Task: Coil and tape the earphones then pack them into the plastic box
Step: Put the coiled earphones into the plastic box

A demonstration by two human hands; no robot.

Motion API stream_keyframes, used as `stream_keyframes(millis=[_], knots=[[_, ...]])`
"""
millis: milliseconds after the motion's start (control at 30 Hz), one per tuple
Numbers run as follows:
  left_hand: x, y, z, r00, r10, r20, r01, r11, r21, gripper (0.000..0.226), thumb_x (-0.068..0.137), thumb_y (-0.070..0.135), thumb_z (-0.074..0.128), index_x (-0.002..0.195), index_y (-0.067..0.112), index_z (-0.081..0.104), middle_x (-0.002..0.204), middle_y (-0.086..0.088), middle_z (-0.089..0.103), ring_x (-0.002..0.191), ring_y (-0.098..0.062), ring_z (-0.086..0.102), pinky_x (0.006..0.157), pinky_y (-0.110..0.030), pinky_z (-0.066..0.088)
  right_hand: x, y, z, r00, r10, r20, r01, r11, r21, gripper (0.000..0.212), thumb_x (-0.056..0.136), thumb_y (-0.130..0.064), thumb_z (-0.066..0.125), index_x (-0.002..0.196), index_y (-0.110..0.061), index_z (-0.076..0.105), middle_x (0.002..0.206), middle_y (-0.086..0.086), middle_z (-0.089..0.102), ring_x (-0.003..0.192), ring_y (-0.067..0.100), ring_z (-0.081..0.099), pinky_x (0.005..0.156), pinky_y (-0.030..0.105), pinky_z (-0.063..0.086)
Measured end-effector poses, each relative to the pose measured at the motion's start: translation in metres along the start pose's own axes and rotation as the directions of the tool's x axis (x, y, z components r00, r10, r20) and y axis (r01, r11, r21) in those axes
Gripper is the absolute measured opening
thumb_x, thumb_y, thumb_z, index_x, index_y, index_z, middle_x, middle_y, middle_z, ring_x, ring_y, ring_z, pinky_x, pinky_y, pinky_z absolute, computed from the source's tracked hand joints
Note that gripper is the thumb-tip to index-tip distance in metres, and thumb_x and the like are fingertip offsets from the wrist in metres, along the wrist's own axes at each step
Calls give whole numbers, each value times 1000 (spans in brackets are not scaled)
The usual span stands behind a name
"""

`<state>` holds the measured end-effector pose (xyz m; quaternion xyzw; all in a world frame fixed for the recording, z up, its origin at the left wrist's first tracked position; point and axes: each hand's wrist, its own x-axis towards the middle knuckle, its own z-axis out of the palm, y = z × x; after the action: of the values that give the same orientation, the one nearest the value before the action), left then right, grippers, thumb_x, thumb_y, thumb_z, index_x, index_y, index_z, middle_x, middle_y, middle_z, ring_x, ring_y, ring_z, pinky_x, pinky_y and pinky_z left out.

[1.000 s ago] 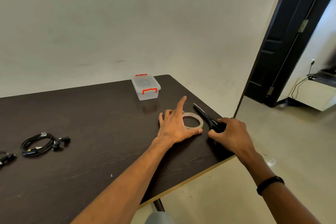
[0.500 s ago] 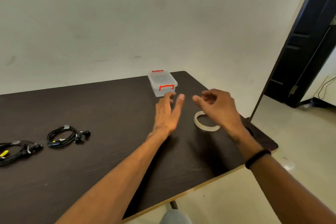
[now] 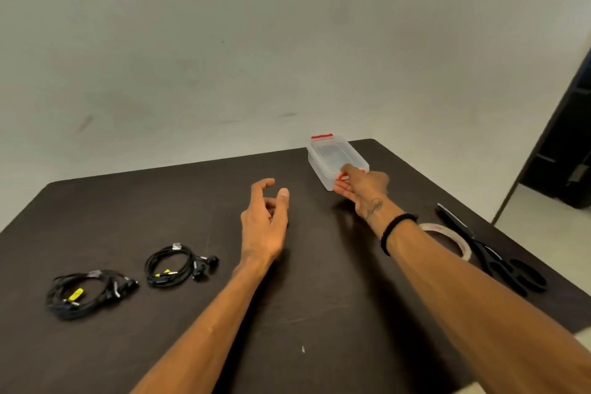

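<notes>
You have 2 sets of earphones already coiled on the tabletop (image 3: 319, 297): the nearer earphone coil (image 3: 179, 265) sits left of your left hand (image 3: 265, 221), and the second earphone coil (image 3: 86, 294) lies just beyond it toward the left edge. Each seems to carry a small pale band, so the coiling and taping look done, though the bands are too small to be sure. What is left, judging from this, is the packing: the plastic box (image 3: 335, 158) near the far right corner has its lid on. Its long axis runs from you toward the wall, 1 red clip at the far short end, the other at the near end under your right hand (image 3: 361, 185). That grip pinches the near clip, thumb on top and fingers beneath. Your left grip is loosely spread and holds nothing. The tape roll (image 3: 454, 238) and scissors (image 3: 492, 253) lie to the right, idle.
</notes>
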<state>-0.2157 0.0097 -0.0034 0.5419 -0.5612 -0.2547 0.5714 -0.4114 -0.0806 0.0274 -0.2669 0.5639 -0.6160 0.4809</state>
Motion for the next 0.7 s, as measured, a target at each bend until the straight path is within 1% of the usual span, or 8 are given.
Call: stream_keyframes(millis=[67,133,200,267,333,433,600,700], knots=[[-5,6,-2,991,75,-107,-74,997,9,34,105,39,58,135,25,55,97,1,68,77,-15,65,69,-24,53,-19,-6,-10,998,-5,68,6,1000,-24,26,89,-6,76,108,9,68,82,17,70,67,23,74,66,35,66],[-12,14,-17,969,88,-232,-86,996,19,32,104,37,61,132,22,60,109,3,63,79,-11,63,67,-18,51,-47,-12,-23,975,-5,223,30,993,-111,15,92,-5,74,100,6,69,78,16,65,63,22,69,67,34,65],[-19,22,-49,961,5,-277,5,999,34,24,102,42,63,116,24,70,101,3,69,79,-12,66,74,-28,57,-84,-15,-38,906,17,422,98,963,-250,18,95,-3,70,110,7,69,82,22,65,64,25,65,64,34,63],[-32,36,-91,981,-133,-143,147,985,91,33,98,56,62,98,27,76,84,7,75,74,-13,70,75,-35,59,-121,-13,-52,824,81,561,166,912,-375,24,96,0,67,120,2,70,92,31,70,71,33,63,61,34,61],[-58,51,-131,969,-245,15,239,957,163,35,94,60,65,94,28,79,76,8,77,70,-10,73,73,-32,61,-159,-11,-62,760,169,627,191,865,-465,27,96,0,67,122,-6,72,104,31,74,81,40,63,60,33,61],[-108,64,-165,954,-294,48,285,947,151,12,92,37,77,92,26,82,75,4,78,69,-12,74,73,-35,64,-207,-8,-77,691,209,692,200,865,-461,31,94,-15,71,125,-13,73,109,25,76,84,36,65,63,33,60],[-171,52,-178,915,-402,-32,397,912,-107,11,94,28,76,103,26,82,84,-4,81,72,-13,72,83,-41,65,-253,23,-86,736,140,662,221,875,-431,29,105,-25,57,130,-21,70,101,28,72,74,26,59,63,29,58],[-184,50,-172,920,-374,-114,362,925,-111,14,99,28,69,103,31,82,80,5,80,71,-10,72,80,-41,65,-261,37,-83,770,-22,638,380,819,-431,29,110,-26,50,130,-33,70,90,7,76,66,15,59,64,27,56]])
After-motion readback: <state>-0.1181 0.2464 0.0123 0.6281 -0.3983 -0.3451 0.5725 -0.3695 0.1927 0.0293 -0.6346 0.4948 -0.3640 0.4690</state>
